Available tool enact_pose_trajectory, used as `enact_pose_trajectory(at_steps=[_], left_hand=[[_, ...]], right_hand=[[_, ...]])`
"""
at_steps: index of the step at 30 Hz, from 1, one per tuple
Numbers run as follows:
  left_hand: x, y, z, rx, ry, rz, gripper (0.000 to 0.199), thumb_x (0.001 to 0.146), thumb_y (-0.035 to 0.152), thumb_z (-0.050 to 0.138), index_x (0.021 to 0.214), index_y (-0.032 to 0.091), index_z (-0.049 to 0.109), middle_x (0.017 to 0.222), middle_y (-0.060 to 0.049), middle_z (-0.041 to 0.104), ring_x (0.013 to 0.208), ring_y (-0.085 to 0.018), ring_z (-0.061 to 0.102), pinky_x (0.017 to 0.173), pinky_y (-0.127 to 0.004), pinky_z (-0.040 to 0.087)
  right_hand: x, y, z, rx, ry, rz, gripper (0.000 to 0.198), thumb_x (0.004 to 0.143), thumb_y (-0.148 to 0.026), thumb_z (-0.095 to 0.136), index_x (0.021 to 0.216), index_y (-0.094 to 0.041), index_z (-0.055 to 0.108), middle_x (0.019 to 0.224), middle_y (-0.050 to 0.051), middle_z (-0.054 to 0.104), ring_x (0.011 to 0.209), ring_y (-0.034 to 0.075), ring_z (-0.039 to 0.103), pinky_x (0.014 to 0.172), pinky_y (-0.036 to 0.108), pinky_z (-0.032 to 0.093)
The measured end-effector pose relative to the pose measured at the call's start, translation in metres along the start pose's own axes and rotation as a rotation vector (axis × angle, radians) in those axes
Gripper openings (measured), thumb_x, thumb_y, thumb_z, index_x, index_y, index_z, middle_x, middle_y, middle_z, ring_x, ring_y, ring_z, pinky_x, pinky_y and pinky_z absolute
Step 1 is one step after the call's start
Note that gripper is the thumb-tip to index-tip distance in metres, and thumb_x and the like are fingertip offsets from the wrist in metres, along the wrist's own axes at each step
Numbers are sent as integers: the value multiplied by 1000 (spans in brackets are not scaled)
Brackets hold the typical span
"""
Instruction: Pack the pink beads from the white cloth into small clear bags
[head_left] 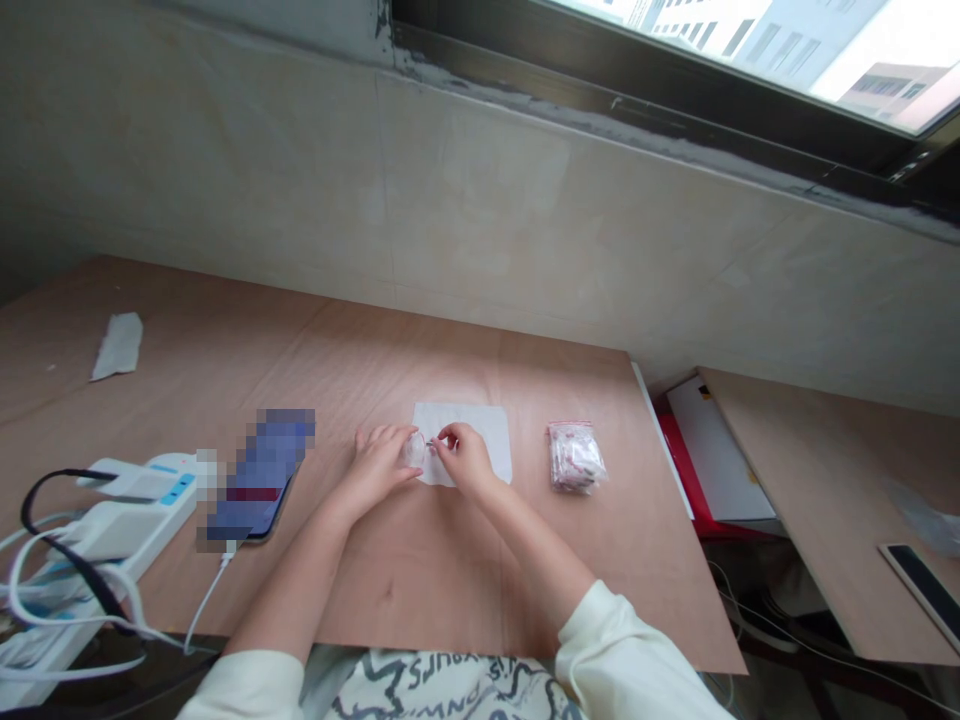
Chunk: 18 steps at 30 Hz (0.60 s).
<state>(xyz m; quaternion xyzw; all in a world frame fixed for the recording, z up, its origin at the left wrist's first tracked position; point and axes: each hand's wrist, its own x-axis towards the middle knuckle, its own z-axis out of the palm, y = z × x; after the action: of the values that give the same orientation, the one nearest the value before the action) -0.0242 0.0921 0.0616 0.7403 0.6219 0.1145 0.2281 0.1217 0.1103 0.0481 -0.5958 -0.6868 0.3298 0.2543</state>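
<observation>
My left hand (381, 458) is closed around the side of a small clear round plastic piece (413, 451), its thumb and fingers at the rim. Just to the right, my right hand (465, 458) makes a pinch close to that piece. Something tiny and dark shows at its fingertips, too small to name. Both hands are over a white sheet of paper (489, 432), the left one at its left edge. A clear zip bag (576, 460) packed with small reddish and white items lies to the right of the sheet.
On the left, a phone (262, 470) with a charging cable lies near a white power strip (161, 505) with plugs and tangled cords. A torn paper scrap (118, 345) is farther back. Beyond the wooden table's (637, 600) right edge is a gap, then another table (817, 480).
</observation>
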Motion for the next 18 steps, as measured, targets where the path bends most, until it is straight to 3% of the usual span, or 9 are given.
enact_pose_trajectory(at_steps=[4, 8, 12, 18], left_hand=[[-1, 2, -1, -8, 10, 5, 43, 64, 30, 57, 104, 20, 46, 107, -9, 53, 105, -27, 41, 90, -47, 20], [-7, 1, -6, -3, 22, -10, 44, 64, 31, 57, 104, 19, 46, 106, -9, 53, 105, -27, 41, 90, -46, 21], [-11, 1, -7, 20, 14, -26, 43, 64, 29, 57, 104, 18, 46, 105, -9, 53, 103, -27, 41, 89, -47, 20], [-14, 3, -7, 20, 5, -36, 42, 64, 29, 57, 104, 20, 46, 106, -9, 53, 104, -27, 41, 90, -48, 19]], right_hand=[[-5, -7, 3, 86, 35, -43, 12, 70, -22, 47, 79, -16, 53, 70, 1, 50, 66, 12, 47, 64, 24, 36], [-14, -4, 7, -35, 80, 58, 12, 69, -17, 45, 80, -16, 50, 78, 5, 49, 74, 15, 46, 66, 27, 37], [-19, 0, 14, -133, 45, 55, 9, 71, -17, 44, 78, -17, 50, 83, 8, 48, 79, 18, 45, 66, 29, 37], [-19, -7, 15, -31, 101, 62, 9, 74, -19, 42, 72, -16, 51, 72, 4, 49, 71, 15, 46, 66, 28, 36]])
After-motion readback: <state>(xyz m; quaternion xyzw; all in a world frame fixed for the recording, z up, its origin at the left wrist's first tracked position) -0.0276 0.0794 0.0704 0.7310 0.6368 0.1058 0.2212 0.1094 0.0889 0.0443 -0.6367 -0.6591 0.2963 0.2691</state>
